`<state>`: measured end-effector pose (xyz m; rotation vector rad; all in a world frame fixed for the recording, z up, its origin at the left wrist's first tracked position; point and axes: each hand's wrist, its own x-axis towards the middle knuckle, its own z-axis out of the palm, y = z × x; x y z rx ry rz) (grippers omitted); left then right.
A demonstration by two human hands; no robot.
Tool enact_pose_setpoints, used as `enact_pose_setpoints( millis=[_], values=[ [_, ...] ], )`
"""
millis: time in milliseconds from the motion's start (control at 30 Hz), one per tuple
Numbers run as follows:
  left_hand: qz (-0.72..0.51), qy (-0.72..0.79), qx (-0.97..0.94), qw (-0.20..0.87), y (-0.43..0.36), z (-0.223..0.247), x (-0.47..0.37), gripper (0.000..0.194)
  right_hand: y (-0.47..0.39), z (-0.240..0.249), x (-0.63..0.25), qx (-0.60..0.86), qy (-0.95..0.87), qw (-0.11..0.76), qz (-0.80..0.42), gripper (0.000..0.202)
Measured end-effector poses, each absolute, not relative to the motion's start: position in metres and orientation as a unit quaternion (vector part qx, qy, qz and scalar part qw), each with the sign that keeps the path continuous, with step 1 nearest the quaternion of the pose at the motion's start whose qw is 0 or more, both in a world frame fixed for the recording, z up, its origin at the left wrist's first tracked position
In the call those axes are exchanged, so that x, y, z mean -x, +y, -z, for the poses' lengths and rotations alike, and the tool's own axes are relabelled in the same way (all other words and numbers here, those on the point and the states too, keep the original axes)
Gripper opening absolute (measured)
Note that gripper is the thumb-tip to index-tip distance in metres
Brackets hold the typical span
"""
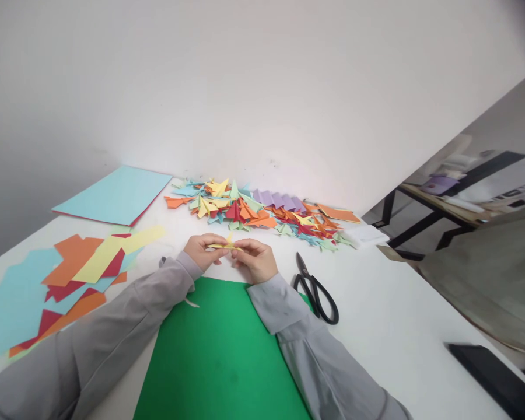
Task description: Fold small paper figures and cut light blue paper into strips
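A small folded yellow paper piece (226,245), shaped like the little paper planes in the pile, is pinched between both hands. My left hand (203,251) grips its left end with thumb and fingers. At its right end, my right hand (257,260) is closed on it in the same way. Both hands are above the table, just beyond the far edge of a green sheet (223,350). Behind them lies a long heap of folded paper planes (238,211) in yellow, orange, red, green and blue. Fingers hide part of the yellow piece.
Black-handled scissors (317,294) lie right of my right hand. Paper scraps (76,274) spread over the left side, and a light blue sheet (114,195) lies at the back left. A dark flat object (492,376) is near the right edge. A wall stands behind the table.
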<state>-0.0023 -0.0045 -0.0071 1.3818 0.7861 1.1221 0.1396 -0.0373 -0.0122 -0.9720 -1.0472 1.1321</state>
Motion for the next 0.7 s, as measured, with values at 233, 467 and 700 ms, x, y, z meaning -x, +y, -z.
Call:
enact_pose_setpoints(
  millis=[233,467,700],
  values=[
    [-0.443,0.374,-0.556,0.595,-0.0046,0.0074,0.0001,0.033,-0.0396,0.0084,-0.1396,0.412,-0.486,0.572,-0.516,0.025],
    [-0.436,0.363,-0.548,0.614,-0.0056,0.0027,-0.0001,0.035,-0.0402,0.0059,-0.1389,0.390,-0.479,0.558,-0.554,0.029],
    [-0.428,0.348,-0.543,0.633,-0.0021,0.0022,0.0027,0.034,-0.0412,0.0057,-0.1392,0.396,-0.491,0.562,-0.535,0.028]
  ],
)
